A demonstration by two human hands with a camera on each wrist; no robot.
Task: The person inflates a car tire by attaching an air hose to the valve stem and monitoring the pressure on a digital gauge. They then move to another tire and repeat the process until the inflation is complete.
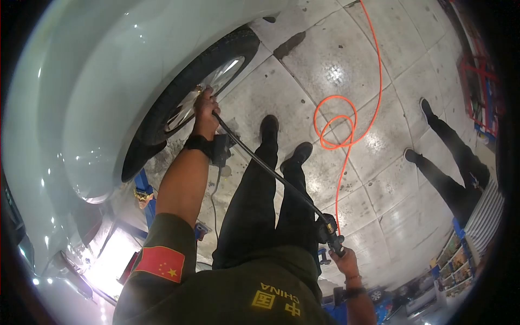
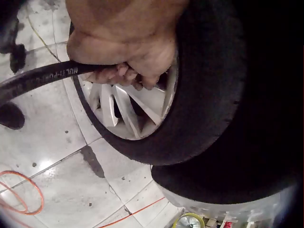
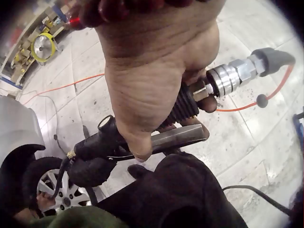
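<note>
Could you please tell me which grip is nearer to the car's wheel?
Left: the left grip is at the wheel, while the right grip is well away from it, around the black air gun.

Pale, dark-stained tile floor [image 1: 401, 173] with a looped orange hose [image 1: 352, 143] directly on it.

Olive-green shirt [image 1: 227, 287], red flag patch [image 1: 161, 264] with yellow stars, black trousers [image 1: 252, 211], dark shoes [image 1: 269, 128], seemingly a red-beaded bracelet [image 3: 114, 8].

Two bare hands [image 1: 206, 112], four dark shoes [image 1: 269, 128], one silver-spoked wheel [image 1: 181, 78], one black rubber hose [image 1: 271, 172], one thin orange hose [image 1: 380, 65], one black handheld inflator [image 3: 95, 142].
</note>
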